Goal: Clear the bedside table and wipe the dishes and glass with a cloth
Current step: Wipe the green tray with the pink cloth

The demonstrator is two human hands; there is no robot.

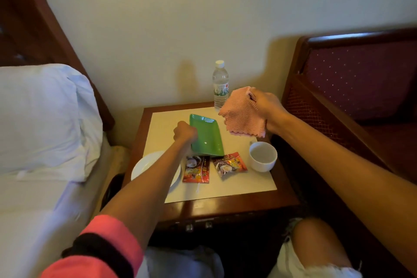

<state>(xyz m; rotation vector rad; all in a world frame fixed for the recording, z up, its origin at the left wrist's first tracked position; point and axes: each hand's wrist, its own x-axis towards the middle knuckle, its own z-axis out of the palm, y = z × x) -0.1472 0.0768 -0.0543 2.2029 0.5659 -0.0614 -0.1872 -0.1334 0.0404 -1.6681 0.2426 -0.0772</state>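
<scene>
Tray (207, 135): green, rectangular, shallow, tilted over the middle of the bedside table (225, 203).
Left hand (185, 132): curled round the tray's left edge.
Right hand (264, 102): clutching a pink cloth (243, 117) above the table's back right.
Hidden: plate (144, 165) half under the left forearm; bottle (220, 83) base behind the cloth.
Textures: tray glossy; cloth waffle-woven, zigzag-edged; cup (262, 156) white, round.

The bottle (220, 83) is placed at the worktop (225, 189) rear. The tray (207, 135) is held over the centre, the cloth (242, 115) to its right, before the bottle. The plate (144, 165) is set front left. The left sachet (196, 169) and right sachet (229, 163) are laid before the tray, the cup (262, 157) right of them.
</scene>
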